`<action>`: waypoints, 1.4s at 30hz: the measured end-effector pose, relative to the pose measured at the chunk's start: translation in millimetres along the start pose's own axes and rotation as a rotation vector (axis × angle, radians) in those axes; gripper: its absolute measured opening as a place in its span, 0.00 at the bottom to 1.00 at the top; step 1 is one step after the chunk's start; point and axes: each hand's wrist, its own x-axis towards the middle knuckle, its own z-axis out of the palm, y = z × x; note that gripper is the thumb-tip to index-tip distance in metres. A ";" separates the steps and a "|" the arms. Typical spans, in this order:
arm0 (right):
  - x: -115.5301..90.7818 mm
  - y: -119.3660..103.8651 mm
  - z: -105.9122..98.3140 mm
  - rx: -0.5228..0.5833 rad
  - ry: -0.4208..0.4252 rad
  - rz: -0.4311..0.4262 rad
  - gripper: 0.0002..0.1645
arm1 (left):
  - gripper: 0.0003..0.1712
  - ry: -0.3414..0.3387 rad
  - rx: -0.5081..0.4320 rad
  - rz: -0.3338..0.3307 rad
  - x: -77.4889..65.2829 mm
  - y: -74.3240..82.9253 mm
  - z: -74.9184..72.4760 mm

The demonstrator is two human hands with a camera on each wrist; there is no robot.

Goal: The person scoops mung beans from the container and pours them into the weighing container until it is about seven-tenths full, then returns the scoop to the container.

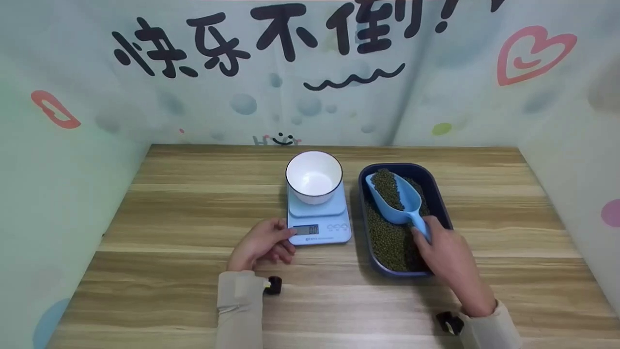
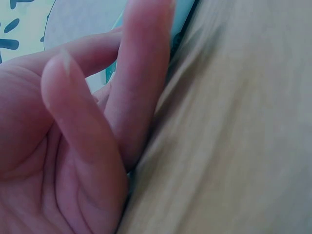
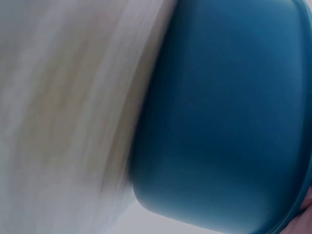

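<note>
My right hand (image 1: 448,254) grips the handle of a light blue scoop (image 1: 411,198). Small green beans that look like mung beans (image 1: 386,188) are heaped in the scoop, which is over the dark blue tub (image 1: 438,194). More beans (image 1: 390,242) lie in that tub. With the thumb on its front left corner, my left hand (image 1: 264,242) holds a light blue kitchen scale (image 1: 322,236); its other fingers (image 2: 139,83) are bent beside the scale. A white bowl (image 1: 314,177) with a dark rim stands on the scale, and no beans show inside it.
The wooden table (image 1: 193,194) runs back to a printed cloth (image 1: 213,106) with black lettering. Pale side panels flank the table on the left and right. In the right wrist view, the tub's outer wall (image 3: 224,112) fills much of the picture.
</note>
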 end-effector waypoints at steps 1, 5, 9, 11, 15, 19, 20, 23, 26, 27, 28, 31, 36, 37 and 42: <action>-0.1 0.1 -0.1 0.002 0.000 0.000 0.20 | 0.17 0.001 0.002 0.002 0.2 -0.4 0.1; -1.0 0.4 -0.6 0.013 -0.012 0.007 0.20 | 0.16 -0.005 -0.014 0.025 0.1 -1.6 1.4; -1.8 0.2 -1.1 0.019 -0.015 0.010 0.21 | 0.16 -0.007 -0.031 0.036 -0.2 -2.0 2.8; -2.0 0.3 -1.1 0.015 -0.009 0.008 0.21 | 0.15 -0.006 -0.029 0.029 -0.2 -1.8 2.9; -2.2 0.6 -0.4 0.008 0.004 0.000 0.20 | 0.15 0.000 -0.016 0.018 -0.3 -0.9 2.6; -2.2 0.3 -0.4 0.007 0.005 -0.001 0.20 | 0.15 0.003 -0.010 0.018 -0.1 -0.4 2.3; -2.1 0.2 -0.4 0.008 0.004 -0.001 0.21 | 0.15 0.004 -0.008 0.017 -0.1 -0.2 2.2; -1.7 -0.1 -0.5 0.010 0.007 -0.003 0.21 | 0.15 0.005 -0.005 0.012 -0.3 0.4 1.7; -1.3 -0.4 -0.5 0.015 0.009 -0.001 0.21 | 0.15 0.006 -0.004 0.008 -0.7 1.0 1.1; -1.2 -0.5 -0.4 0.016 0.010 -0.001 0.21 | 0.15 0.006 -0.006 0.009 -0.5 0.8 1.1; -1.1 -0.5 -0.4 0.017 0.011 0.000 0.21 | 0.15 0.006 -0.008 0.010 -0.4 0.7 1.1; -0.9 -0.5 0.3 0.014 0.013 0.002 0.21 | 0.16 0.006 -0.010 0.014 0.4 -0.1 1.4; -0.6 -0.3 1.2 0.007 0.023 -0.007 0.20 | 0.15 -0.002 -0.027 0.026 0.7 -0.5 2.0; -0.6 -0.5 1.0 0.007 0.022 -0.008 0.20 | 0.15 -0.003 -0.030 0.027 0.6 -0.4 2.1; -0.5 -1.1 0.4 0.006 0.015 -0.010 0.20 | 0.15 0.000 -0.025 0.029 0.5 -1.5 2.2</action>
